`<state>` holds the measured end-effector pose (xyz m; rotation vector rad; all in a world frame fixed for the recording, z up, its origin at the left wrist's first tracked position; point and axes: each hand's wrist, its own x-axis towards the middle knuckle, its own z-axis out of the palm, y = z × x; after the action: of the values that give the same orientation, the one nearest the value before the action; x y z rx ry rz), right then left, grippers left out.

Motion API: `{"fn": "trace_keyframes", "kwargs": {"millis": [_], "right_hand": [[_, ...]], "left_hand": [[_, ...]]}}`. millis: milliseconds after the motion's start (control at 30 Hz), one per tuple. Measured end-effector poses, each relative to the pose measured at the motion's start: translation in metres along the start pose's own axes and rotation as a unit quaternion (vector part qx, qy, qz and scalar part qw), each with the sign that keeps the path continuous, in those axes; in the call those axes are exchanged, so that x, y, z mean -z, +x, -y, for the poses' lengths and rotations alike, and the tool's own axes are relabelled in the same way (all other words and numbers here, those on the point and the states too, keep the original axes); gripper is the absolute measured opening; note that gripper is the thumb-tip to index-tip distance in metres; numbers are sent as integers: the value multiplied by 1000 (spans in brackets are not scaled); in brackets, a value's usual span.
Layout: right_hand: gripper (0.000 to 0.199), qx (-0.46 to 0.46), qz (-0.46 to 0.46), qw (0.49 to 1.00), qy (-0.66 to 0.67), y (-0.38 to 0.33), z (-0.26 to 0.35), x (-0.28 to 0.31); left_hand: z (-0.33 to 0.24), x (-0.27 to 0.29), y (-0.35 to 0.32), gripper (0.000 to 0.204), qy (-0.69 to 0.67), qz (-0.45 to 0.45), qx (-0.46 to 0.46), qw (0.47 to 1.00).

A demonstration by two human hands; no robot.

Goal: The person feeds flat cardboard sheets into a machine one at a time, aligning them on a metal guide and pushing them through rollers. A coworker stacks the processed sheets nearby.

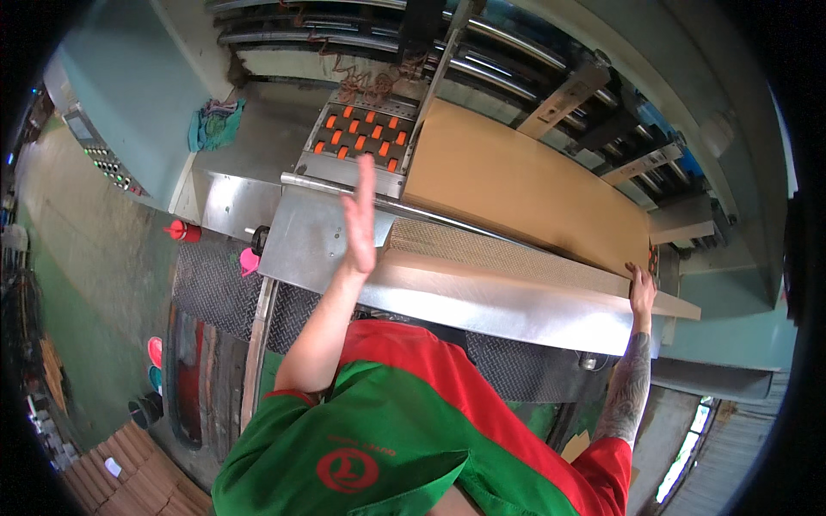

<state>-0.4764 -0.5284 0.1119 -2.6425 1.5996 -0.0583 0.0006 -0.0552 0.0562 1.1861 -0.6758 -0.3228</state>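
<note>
A stack of corrugated cardboard sheets [508, 271] lies along the metal feed table [301, 236], its fluted edges showing. Beyond it, a brown cardboard sheet [516, 176] reaches under the machine's rollers. My left hand [362, 219] is raised beside the stack's left end, flat, with its fingers stretched out and nothing in it. At the right end, my right hand [640, 288] grips the edge of the cardboard sheets, fingers bent over the top. Part of its grip is hidden.
Orange rollers [361, 133] sit in a plate left of the sheet. Metal bars and guide blocks [564, 95] span the far side. A control panel [99, 155], a teal cloth [215, 125] and a red cup [182, 230] are at the left. Stacked cardboard [129, 473] lies lower left.
</note>
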Motion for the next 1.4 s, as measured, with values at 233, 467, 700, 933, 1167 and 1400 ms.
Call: {"fn": "trace_keyframes", "kwargs": {"millis": [233, 467, 700, 933, 1167, 1400], "right_hand": [[52, 54, -9, 999, -3, 6, 5, 3], [53, 13, -7, 1000, 21, 9, 5, 2], [53, 11, -18, 999, 23, 10, 6, 2], [51, 3, -34, 999, 39, 9, 8, 2], [49, -5, -41, 998, 43, 9, 4, 0], [50, -9, -35, 998, 56, 8, 7, 1]], "left_hand": [[27, 0, -19, 94, 8, 61, 28, 998], [25, -5, -22, 94, 5, 24, -6, 1000], [24, -7, -16, 96, -33, 10, 18, 999], [26, -13, -9, 97, -7, 87, 46, 995], [25, -16, -5, 95, 25, 93, -14, 995], [16, -16, 10, 97, 5, 78, 2, 997]]}}
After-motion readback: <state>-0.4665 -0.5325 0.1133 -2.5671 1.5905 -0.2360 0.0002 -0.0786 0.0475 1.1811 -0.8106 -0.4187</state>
